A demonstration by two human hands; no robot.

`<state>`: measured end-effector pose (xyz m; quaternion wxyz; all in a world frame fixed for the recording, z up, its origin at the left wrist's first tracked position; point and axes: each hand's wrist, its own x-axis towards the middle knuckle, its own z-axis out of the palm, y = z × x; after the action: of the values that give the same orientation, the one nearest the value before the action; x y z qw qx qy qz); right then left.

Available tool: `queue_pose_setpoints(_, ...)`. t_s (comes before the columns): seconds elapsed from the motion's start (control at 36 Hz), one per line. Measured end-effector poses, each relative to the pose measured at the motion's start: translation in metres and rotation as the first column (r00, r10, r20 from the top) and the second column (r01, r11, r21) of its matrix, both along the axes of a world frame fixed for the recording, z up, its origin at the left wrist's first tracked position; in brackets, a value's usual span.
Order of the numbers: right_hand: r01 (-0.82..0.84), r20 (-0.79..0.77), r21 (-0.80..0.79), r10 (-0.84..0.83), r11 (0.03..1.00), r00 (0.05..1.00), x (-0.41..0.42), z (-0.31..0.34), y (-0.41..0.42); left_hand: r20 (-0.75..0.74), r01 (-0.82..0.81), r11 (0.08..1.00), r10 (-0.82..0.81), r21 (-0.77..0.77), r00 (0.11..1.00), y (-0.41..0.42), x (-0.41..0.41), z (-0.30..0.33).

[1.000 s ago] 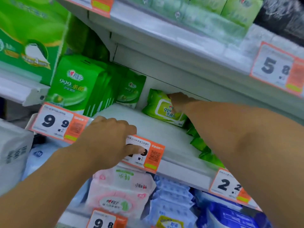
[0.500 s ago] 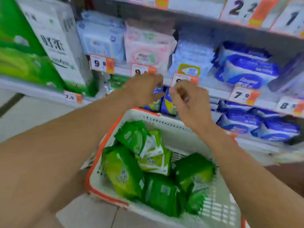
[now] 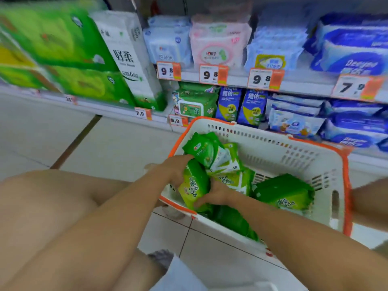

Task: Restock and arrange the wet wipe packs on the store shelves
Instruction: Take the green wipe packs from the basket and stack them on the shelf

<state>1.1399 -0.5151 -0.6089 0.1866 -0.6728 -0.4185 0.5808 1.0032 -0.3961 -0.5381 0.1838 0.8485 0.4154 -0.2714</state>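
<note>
A white basket with an orange rim (image 3: 294, 152) stands on the floor in front of the shelves, holding several green wet wipe packs. My left hand (image 3: 177, 169) and my right hand (image 3: 214, 194) are both inside it, gripping one upright green pack (image 3: 194, 185) from either side at the basket's near-left corner. More green packs lie around it: one (image 3: 200, 149) propped just behind and one (image 3: 283, 191) flat to the right.
The lower shelves behind the basket hold blue, pink and green wipe packs above orange price tags (image 3: 265, 78). Large green and white tissue bundles (image 3: 130, 59) fill the left shelf. Pale floor tiles (image 3: 117, 148) lie to the left. My bare knee (image 3: 52, 202) is at lower left.
My gaze dropped from the upper shelf to the basket. Both hands left the shelf, came down over the basket, and now grip a green pack inside it.
</note>
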Motion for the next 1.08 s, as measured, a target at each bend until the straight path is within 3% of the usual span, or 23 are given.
queue_pose_setpoints(0.11,0.100,-0.148,-0.058,-0.108,0.993,0.983,0.025,0.015,0.005,0.132,-0.061,0.997,0.056,0.037,0.990,0.007,0.004,0.008)
queue_pose_setpoints(0.19,0.168,-0.231,-0.081,-0.183,0.982,0.956,0.046,0.032,-0.002,0.276,-0.178,0.977,0.205,-0.121,0.939,0.017,0.003,0.023)
queue_pose_setpoints(0.25,0.277,-0.428,-0.189,-0.333,0.942,0.840,0.063,0.043,-0.009,0.416,-0.285,0.905,0.402,-0.317,0.816,0.022,0.003,0.040)
queue_pose_setpoints(0.33,0.314,-0.587,-0.320,-0.447,0.894,0.675,0.088,0.065,-0.017,0.527,-0.252,0.818,0.536,-0.517,0.660,0.024,0.011,0.068)
queue_pose_setpoints(0.44,0.379,-0.644,-0.310,-0.486,0.872,0.591,0.108,0.105,-0.010,0.508,-0.154,0.662,0.684,-0.733,0.524,0.014,0.028,0.096)
queue_pose_setpoints(0.53,0.472,-0.660,-0.229,-0.492,0.851,0.568,0.113,0.142,-0.006,0.494,-0.150,0.585,0.774,-0.797,0.395,0.009,0.038,0.113)
queue_pose_setpoints(0.67,0.409,-0.576,0.006,-0.331,0.912,0.747,0.145,0.223,-0.004,0.541,-0.171,0.580,0.810,-0.796,0.228,0.000,0.047,0.151)
queue_pose_setpoints(0.72,0.316,-0.410,0.158,-0.229,0.935,0.883,0.156,0.256,-0.010,0.586,-0.192,0.607,0.795,-0.771,0.159,-0.004,0.049,0.168)
queue_pose_setpoints(0.78,0.141,-0.086,0.308,-0.119,0.941,0.989,0.151,0.284,-0.011,0.659,-0.176,0.668,0.744,-0.723,0.112,-0.009,0.053,0.188)
queue_pose_setpoints(0.83,0.008,0.225,0.395,-0.105,0.918,0.969,0.137,0.305,-0.003,0.734,-0.161,0.733,0.676,-0.661,0.066,-0.012,0.057,0.209)
queue_pose_setpoints(0.86,0.001,0.302,0.437,-0.148,0.899,0.942,0.134,0.313,0.004,0.768,-0.156,0.764,0.639,-0.627,0.040,-0.013,0.059,0.221)
queue_pose_setpoints(0.92,0.055,0.286,0.530,-0.239,0.846,0.928,0.139,0.328,0.020,0.834,-0.166,0.820,0.552,-0.548,-0.023,-0.007,0.066,0.246)
queue_pose_setpoints(1.0,0.053,0.203,0.647,-0.240,0.760,0.949,0.153,0.358,0.043,0.921,-0.199,0.899,0.379,-0.391,-0.094,0.012,0.079,0.284)
queue_pose_setpoints(1.08,-0.015,0.304,0.776,-0.353,0.631,0.885,0.158,0.401,0.064,0.976,-0.193,0.962,0.167,-0.192,-0.139,0.035,0.092,0.322)
